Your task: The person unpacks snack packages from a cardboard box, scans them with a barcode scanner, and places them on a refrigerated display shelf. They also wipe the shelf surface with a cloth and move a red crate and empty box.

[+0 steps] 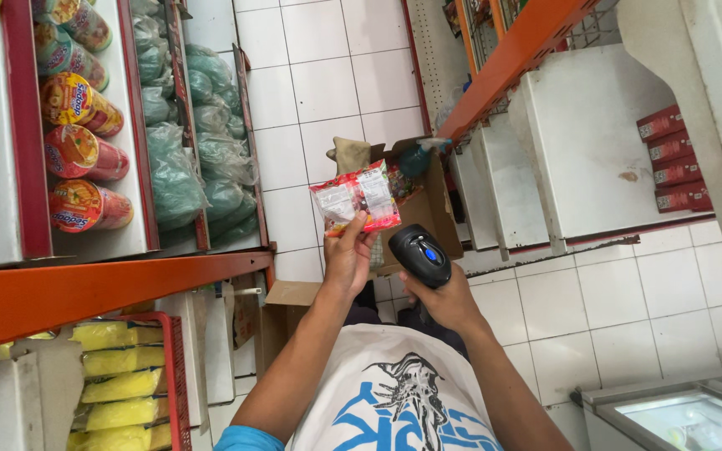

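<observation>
My left hand holds up a small clear snack packet with red edges and white panels, pinched at its lower edge. My right hand grips a black handheld barcode scanner with a blue button; its head points toward the packet from just right of and below it. Both hands are raised over an open cardboard box on the white tiled floor, with more colourful packets inside.
On the left stands an orange-framed shelf with cup noodles, green bagged goods and yellow packets. A white shelf unit with red boxes is on the right. A glass-top freezer sits bottom right.
</observation>
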